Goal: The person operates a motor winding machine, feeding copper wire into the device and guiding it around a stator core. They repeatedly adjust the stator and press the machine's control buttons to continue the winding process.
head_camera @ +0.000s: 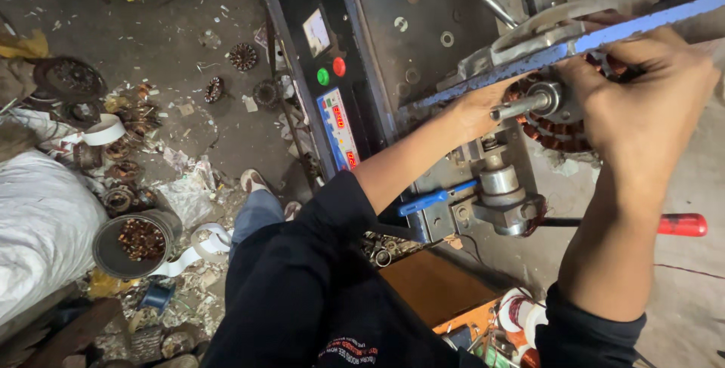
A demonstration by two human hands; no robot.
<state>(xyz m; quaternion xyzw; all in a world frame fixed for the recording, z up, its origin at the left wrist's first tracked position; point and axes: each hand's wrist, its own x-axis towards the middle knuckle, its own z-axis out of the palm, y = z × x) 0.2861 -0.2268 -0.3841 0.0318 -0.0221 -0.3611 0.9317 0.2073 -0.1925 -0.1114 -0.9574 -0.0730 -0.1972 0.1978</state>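
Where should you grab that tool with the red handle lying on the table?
Best by the red handle itself. It is the thick, rounded end, it lies flat on the grey table, and nothing covers it. Its thin dark shaft runs left toward the metal machine part, so that end is crowded. Coming down from above at the right end looks easiest, fingers wrapping across the handle.

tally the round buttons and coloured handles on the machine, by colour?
Green button: 1
Red button: 1
Blue handle: 1
Red handle: 1
Total: 4
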